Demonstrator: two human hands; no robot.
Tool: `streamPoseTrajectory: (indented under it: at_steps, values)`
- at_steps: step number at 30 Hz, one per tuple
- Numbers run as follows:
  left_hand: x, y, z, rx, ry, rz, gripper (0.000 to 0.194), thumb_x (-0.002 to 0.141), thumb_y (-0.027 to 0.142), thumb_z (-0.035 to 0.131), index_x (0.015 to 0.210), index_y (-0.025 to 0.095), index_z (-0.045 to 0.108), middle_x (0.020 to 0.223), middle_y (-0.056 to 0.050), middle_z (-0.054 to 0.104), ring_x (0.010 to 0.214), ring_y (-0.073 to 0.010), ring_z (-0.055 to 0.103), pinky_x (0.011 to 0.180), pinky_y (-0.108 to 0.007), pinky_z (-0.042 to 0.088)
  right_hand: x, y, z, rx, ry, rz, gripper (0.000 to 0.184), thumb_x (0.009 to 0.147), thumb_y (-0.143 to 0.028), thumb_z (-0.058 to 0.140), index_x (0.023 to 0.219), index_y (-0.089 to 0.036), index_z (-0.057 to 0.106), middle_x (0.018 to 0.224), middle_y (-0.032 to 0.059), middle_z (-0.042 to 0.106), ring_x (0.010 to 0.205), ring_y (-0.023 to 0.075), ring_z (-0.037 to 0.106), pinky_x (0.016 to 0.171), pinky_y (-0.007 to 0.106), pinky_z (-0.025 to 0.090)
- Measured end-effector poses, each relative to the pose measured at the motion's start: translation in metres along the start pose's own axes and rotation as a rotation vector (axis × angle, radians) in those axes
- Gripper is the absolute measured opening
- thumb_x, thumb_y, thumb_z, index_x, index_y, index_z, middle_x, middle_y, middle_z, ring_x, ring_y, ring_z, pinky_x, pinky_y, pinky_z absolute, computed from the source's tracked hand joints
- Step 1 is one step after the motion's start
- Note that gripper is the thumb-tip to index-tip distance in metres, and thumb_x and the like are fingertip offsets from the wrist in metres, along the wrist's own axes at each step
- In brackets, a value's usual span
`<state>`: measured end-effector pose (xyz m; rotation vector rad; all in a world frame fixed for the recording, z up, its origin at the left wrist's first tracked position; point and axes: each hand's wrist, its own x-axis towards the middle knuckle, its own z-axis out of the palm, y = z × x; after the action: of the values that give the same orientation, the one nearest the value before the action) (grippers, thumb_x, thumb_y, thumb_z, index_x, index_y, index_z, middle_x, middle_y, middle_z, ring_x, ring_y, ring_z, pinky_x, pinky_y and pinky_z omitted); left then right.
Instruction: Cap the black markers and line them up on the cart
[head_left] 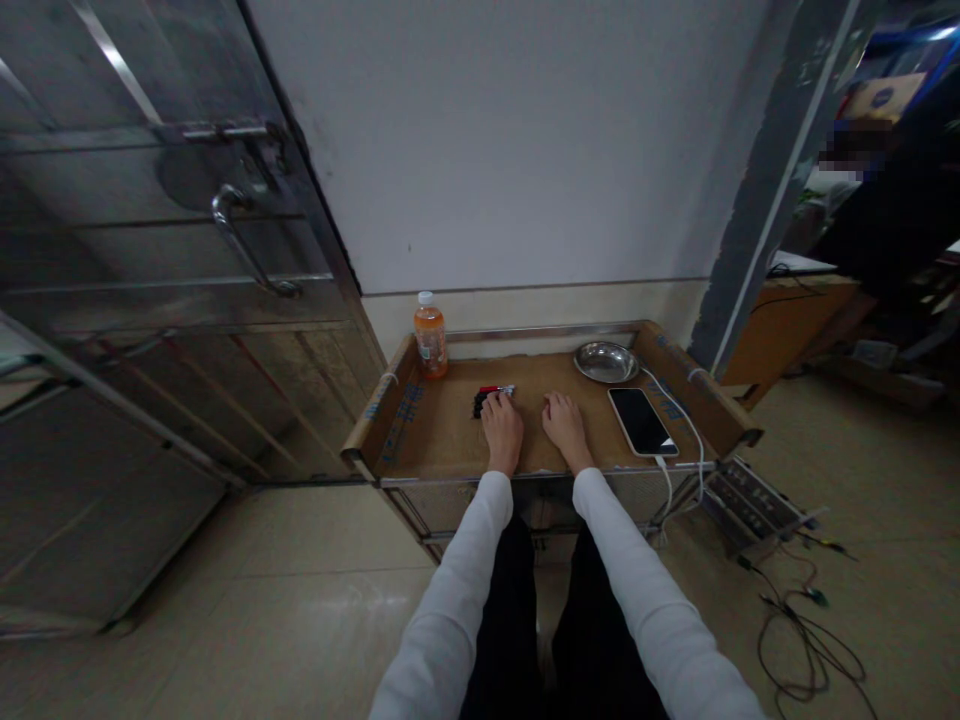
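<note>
My left hand [502, 432] rests on a brown cardboard-lined cart top [450, 440], its fingertips at the near edge of a small cluster of black pieces [478, 402]. Whether the fingers touch those pieces I cannot make out. Just behind them lies a small red and white item [496, 389], too small to name. To the right, my right hand [566, 430] lies on the cardboard with nothing visible in it and its fingers loosely bent. Both hands look relaxed and apart from each other.
An orange drink bottle [430, 338] stands at the back left. A shallow metal dish [606, 362] sits at the back right, with a phone [642, 421] on a white cable [694, 425] before it. Raised cardboard edges flank the top. Cables [806, 640] lie on the floor.
</note>
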<state>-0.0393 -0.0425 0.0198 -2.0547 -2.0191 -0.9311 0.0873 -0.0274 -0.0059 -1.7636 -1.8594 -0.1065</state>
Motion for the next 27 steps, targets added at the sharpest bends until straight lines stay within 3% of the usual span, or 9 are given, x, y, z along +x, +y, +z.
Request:
streamPoseTrajectory:
  at_steps: [5,9,16,20,27]
  values:
    - [-0.006,-0.001,0.003,0.090,0.102,-0.135,0.030,0.087,0.015,0.036,0.111,0.005,0.050,0.122,-0.027,0.050,0.113,-0.0344,0.051,0.093,-0.048,0.041,-0.001,0.001,0.001,0.003,0.000,0.004,0.032,0.088,-0.013,0.039,0.113,-0.010,0.059,0.114,0.0142,0.062,0.106,0.0216,0.052,0.093,0.033,0.037]
    - [-0.006,-0.001,0.003,0.090,0.067,-0.123,0.028,0.086,0.014,0.037,0.109,0.006,0.051,0.114,-0.024,0.055,0.110,-0.0337,0.052,0.093,-0.050,0.041,0.000,0.000,-0.001,0.018,0.015,-0.010,0.031,0.087,-0.012,0.040,0.110,-0.011,0.060,0.110,0.0139,0.063,0.104,0.0217,0.052,0.092,0.033,0.037]
    - [0.004,0.001,0.003,-0.055,-0.178,0.191,0.031,0.086,0.006,0.034,0.111,0.010,0.052,0.115,-0.019,0.057,0.112,-0.0286,0.053,0.095,-0.044,0.041,0.000,-0.006,-0.013,0.048,-0.051,-0.172,0.031,0.085,-0.011,0.043,0.111,-0.016,0.061,0.110,0.0098,0.060,0.103,0.0210,0.050,0.092,0.032,0.038]
    - [0.009,0.001,0.008,-0.147,-0.255,0.300,0.029,0.085,0.005,0.036,0.108,0.010,0.052,0.112,-0.017,0.059,0.110,-0.0250,0.056,0.096,-0.040,0.043,-0.001,-0.004,-0.012,0.006,-0.069,-0.134,0.024,0.088,-0.014,0.046,0.103,-0.017,0.063,0.105,0.0106,0.061,0.101,0.0217,0.050,0.090,0.032,0.038]
    - [0.017,0.004,0.018,-0.263,-0.058,0.193,0.045,0.084,0.005,0.036,0.128,0.008,0.041,0.128,-0.019,0.052,0.122,-0.0248,0.050,0.101,-0.040,0.042,0.002,0.000,-0.008,0.001,0.035,-0.014,0.028,0.095,-0.017,0.034,0.107,-0.014,0.059,0.103,0.0123,0.064,0.100,0.0211,0.054,0.088,0.031,0.038]
